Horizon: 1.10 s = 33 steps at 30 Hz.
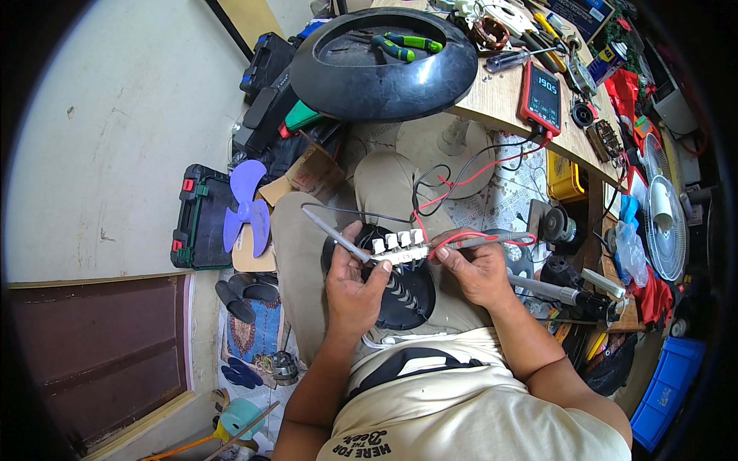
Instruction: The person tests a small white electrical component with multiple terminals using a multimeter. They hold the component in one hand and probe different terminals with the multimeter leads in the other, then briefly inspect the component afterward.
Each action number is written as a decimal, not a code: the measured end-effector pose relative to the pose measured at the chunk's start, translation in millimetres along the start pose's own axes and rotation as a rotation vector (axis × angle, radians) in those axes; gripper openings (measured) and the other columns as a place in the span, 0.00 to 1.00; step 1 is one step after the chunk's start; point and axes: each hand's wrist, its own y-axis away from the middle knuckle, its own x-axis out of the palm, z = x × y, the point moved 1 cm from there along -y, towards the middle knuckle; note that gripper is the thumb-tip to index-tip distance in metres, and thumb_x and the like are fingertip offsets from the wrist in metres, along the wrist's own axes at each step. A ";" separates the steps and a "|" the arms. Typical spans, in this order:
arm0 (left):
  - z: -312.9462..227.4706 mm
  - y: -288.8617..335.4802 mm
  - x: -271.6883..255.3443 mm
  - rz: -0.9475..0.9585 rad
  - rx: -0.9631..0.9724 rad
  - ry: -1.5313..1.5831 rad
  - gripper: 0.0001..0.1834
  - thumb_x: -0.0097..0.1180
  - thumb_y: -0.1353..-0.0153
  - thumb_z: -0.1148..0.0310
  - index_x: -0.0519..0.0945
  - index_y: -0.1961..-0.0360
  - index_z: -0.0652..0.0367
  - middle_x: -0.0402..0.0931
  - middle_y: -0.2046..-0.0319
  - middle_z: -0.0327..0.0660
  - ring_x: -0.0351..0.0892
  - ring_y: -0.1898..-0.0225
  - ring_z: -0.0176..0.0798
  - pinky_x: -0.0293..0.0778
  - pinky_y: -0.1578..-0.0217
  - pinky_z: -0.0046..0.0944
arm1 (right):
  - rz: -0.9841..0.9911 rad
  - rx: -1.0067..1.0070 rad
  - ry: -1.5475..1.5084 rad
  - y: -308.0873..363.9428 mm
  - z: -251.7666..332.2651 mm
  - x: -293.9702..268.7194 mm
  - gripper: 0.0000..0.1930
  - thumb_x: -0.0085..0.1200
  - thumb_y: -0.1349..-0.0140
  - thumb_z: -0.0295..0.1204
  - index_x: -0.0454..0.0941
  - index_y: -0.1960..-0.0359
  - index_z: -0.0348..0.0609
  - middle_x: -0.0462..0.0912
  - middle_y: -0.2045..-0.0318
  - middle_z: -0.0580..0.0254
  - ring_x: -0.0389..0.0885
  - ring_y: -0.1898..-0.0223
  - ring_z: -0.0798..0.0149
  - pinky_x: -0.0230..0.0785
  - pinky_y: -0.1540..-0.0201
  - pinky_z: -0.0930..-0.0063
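A white push-button switch block (398,253) with several square white keys is held over my lap. My left hand (357,288) is closed around its left end and also grips a grey test probe (334,233) slanting toward the switch. Closed on a second test probe (480,240), my right hand (478,270) is at the switch's right end; its fingers hide the probe's tip. Black and red leads run from the probes to a red multimeter (543,98) with a lit screen on the table edge. Beneath my hands, a round black housing (419,307) rests between my legs.
A black fan base (384,77) carrying green-handled pliers (406,46) overhangs the wooden table (492,92). Tools and motor parts crowd the tabletop. On the left are a purple fan blade (247,207) and a black tool case (206,219); an angle grinder (557,224) stands right.
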 end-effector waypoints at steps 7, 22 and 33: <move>-0.7 -0.5 0.4 0.003 0.012 0.016 0.36 0.62 0.33 0.85 0.65 0.25 0.69 0.76 0.48 0.40 0.76 0.46 0.31 0.71 0.40 0.33 | 0.047 0.066 0.067 -1.6 -0.1 -2.3 0.09 0.65 0.26 0.31 0.88 0.55 0.36 0.88 0.64 0.66 0.80 0.61 0.74 0.74 0.56 0.75; 1.9 0.8 -1.8 0.013 -0.022 0.001 0.29 0.63 0.31 0.83 0.72 0.30 0.67 0.80 0.50 0.38 0.78 0.51 0.28 0.74 0.47 0.30 | 0.033 0.077 0.061 -2.9 0.8 -0.5 0.08 0.65 0.26 0.30 0.88 0.55 0.36 0.89 0.63 0.66 0.82 0.61 0.74 0.75 0.54 0.75; 3.0 -0.5 -1.1 0.002 0.027 0.010 0.33 0.63 0.31 0.83 0.68 0.26 0.69 0.79 0.47 0.39 0.77 0.46 0.30 0.72 0.42 0.32 | 0.033 0.013 0.044 -2.2 3.3 0.1 0.09 0.65 0.26 0.30 0.88 0.55 0.36 0.88 0.64 0.67 0.80 0.62 0.74 0.73 0.56 0.76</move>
